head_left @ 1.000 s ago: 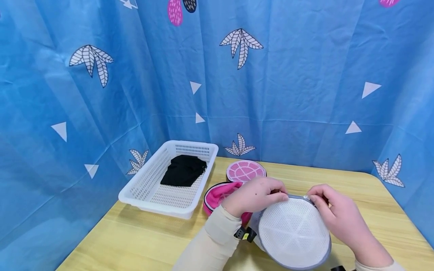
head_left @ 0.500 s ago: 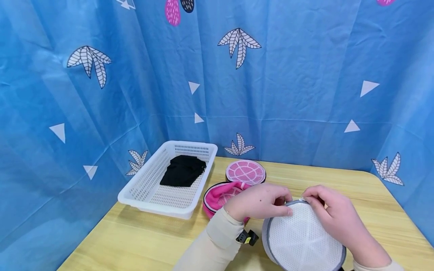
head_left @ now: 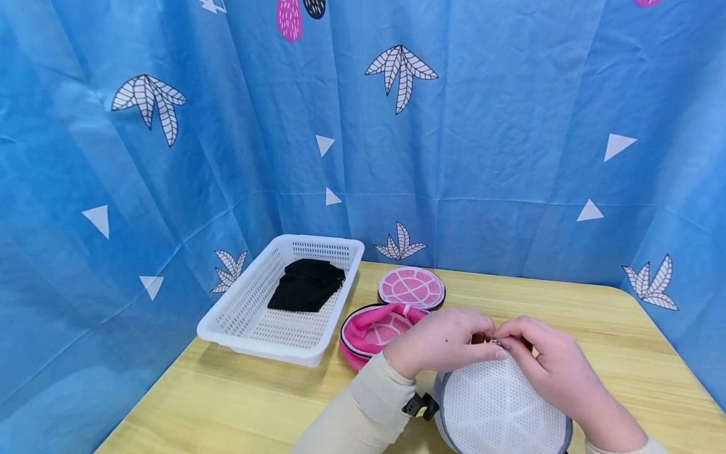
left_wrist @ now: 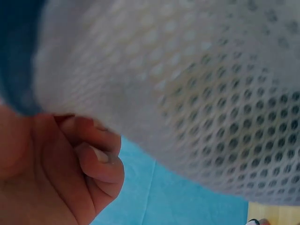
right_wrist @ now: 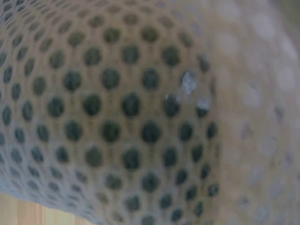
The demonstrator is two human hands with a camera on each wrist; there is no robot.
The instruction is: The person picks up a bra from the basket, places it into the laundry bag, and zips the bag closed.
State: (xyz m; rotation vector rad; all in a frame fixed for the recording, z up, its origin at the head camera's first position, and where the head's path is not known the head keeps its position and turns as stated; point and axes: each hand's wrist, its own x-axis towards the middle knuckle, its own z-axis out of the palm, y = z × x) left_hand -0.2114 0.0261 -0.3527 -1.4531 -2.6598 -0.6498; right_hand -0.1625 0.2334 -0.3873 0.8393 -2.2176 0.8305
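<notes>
A round white mesh laundry bag point(head_left: 505, 403) with grey edging is held upright on its side, its flat face toward me in the head view. My left hand point(head_left: 454, 340) pinches the bag's top edge from the left. Close beside it, my right hand point(head_left: 550, 369) pinches the zipper at that edge, and the fingertips of both hands nearly meet. In the left wrist view, curled fingers of the left hand point(left_wrist: 101, 164) show under the blurred mesh. White mesh fills the right wrist view, hiding the right hand there. Something dark shows through the holes.
Behind the left hand lie an open pink mesh bag point(head_left: 360, 337) and a flat pink round bag point(head_left: 411, 287). A white plastic basket point(head_left: 227, 325) holding folded black cloth point(head_left: 306, 285) stands at left on the wooden table point(head_left: 227, 403). Blue curtain point(head_left: 510, 157) surrounds the table.
My right hand has moved left along the bag's top edge with the zipper, closing up to the left hand. The left hand has shifted slightly right, and the bag has moved right and lower.
</notes>
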